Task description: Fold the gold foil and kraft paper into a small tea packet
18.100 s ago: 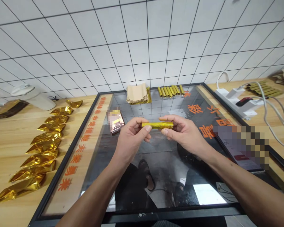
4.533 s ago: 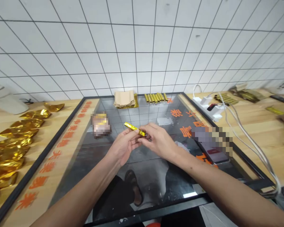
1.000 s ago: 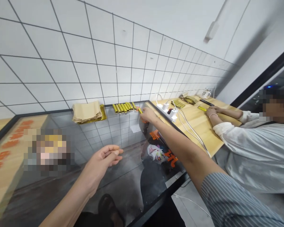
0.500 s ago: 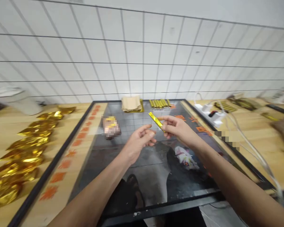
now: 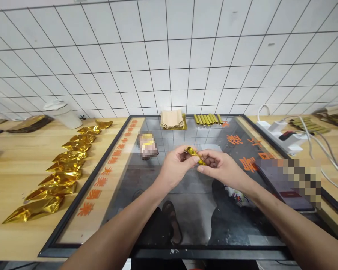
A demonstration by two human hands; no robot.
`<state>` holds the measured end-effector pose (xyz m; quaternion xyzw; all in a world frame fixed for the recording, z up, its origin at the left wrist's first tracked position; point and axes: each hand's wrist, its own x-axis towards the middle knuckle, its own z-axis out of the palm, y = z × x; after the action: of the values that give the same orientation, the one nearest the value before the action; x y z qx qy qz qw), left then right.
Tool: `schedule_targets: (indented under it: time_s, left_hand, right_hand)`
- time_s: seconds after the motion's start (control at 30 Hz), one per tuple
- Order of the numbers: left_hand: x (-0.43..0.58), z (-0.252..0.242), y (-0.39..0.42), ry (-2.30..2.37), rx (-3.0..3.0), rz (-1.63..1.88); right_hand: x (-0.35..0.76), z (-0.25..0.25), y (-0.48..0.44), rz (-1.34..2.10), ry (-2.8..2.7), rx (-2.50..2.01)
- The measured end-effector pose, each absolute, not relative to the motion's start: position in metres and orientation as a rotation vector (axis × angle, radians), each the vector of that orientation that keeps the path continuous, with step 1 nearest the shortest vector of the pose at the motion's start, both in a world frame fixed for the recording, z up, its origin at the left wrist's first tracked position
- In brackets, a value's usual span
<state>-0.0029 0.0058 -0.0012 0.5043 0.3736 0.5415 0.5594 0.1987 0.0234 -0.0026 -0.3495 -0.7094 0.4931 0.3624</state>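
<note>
my left hand (image 5: 177, 164) pinches the gold tube (image 5: 193, 152) above the glass (image 5: 190, 202)! my right hand (image 5: 222, 167) curls at its lower end, grip unclear. beyond, a row of tubes (image 5: 207, 119) lies beside the paper stack (image 5: 171, 119).

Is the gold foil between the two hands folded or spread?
Folded up: the gold foil forms a narrow strip between left hand and right hand.

Bright lt., w/ refl. on glass (image 5: 190, 219)

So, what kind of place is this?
Perhaps a small shop doubling as a workroom: a black-framed glass top with orange lettering, gold-foil pieces lined up beside it, and a row of gold tubes.
</note>
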Motion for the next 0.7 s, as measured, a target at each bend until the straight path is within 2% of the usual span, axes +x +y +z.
schedule_targets:
  time_s: [0.2,0.7]
  left_hand:
    - [0.002,-0.003,-0.003,0.981,1.415,1.318]
    - [0.002,-0.01,0.001,0.94,1.34,1.397]
  right_hand:
    - [0.202,-0.01,0.027,1.101,-1.914,-0.922]
    - [0.201,-0.015,0.031,1.148,-1.801,-0.894]
